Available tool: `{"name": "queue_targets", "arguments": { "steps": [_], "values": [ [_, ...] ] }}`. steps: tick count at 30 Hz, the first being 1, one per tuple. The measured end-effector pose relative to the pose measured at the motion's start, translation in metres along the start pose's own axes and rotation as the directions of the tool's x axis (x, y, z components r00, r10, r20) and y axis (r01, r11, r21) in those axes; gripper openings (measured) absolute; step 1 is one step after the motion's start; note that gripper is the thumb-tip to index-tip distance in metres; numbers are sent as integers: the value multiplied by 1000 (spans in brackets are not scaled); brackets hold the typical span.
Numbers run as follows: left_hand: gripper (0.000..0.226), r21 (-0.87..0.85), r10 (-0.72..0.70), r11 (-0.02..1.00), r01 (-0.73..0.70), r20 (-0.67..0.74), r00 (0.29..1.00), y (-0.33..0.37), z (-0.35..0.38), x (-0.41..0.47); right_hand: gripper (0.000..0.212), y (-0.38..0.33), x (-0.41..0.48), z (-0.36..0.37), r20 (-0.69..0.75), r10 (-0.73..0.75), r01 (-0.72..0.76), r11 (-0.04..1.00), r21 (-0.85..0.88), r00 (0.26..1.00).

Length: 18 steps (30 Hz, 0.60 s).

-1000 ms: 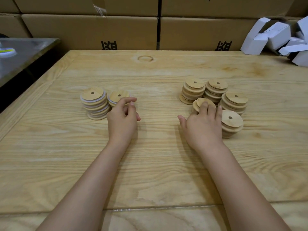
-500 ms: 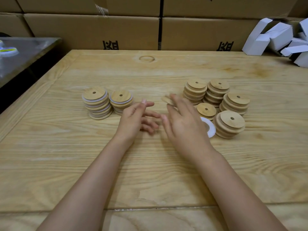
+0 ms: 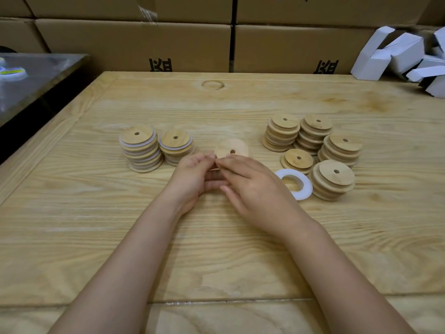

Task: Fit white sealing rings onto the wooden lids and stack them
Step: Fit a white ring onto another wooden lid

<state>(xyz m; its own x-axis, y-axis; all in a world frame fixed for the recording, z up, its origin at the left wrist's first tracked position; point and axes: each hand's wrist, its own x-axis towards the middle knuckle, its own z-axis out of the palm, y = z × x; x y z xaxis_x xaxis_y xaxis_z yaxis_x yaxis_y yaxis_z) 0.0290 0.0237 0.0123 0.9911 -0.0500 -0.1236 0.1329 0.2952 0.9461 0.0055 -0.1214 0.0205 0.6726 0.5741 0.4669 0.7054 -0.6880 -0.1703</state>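
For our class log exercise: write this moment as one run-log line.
left hand, right hand: hold round wooden lid | flat white sealing ring: on wooden table, beside right hand, unfitted

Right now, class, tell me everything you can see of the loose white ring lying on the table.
The white ring is a flat, thin, matt band with a wide round hole through which the table shows. It looks soft, like silicone. It lies flat and loose, on no lid, right beside the nearest stack of lids. The right hand hides its near-left edge; whether they touch is unclear.
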Motion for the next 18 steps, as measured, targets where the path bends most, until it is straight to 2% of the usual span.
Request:
{"name": "queue_targets", "arguments": {
  "steps": [4, 7, 10, 12, 15, 18],
  "values": [
    [18, 33, 18, 999, -18, -16, 1000, -2, 3, 1, 26, 0, -1, 1, -5, 9, -9, 999, 31, 1000],
    [21, 56, 30, 998, -30, 1, 1000, -3, 3, 1, 18, 1, 0, -1, -67, 32, -28, 998, 55, 997],
    [23, 23, 15, 1000, -15, -14, 1000, -3, 3, 1, 14, 8, 1, -7, -192, 154, -156, 988, 3, 969],
    [21, -8, -9, 1000, 9, -39, 999, -2, 2, 3, 24, 17, 0, -13, -231, 276, -305, 947, -103, 933],
    [19, -31, -43, 999, 41, -60, 997, -1, 0, 4, 35, 32, -3, -20, -95, 507, -509, 800, -317, 857],
    [18, -19, -52, 999, 51, -64, 997, 0, 0, 4, 32, 38, -7, -23, -4, 574, -523, 744, -416, 819]
  ]
}}
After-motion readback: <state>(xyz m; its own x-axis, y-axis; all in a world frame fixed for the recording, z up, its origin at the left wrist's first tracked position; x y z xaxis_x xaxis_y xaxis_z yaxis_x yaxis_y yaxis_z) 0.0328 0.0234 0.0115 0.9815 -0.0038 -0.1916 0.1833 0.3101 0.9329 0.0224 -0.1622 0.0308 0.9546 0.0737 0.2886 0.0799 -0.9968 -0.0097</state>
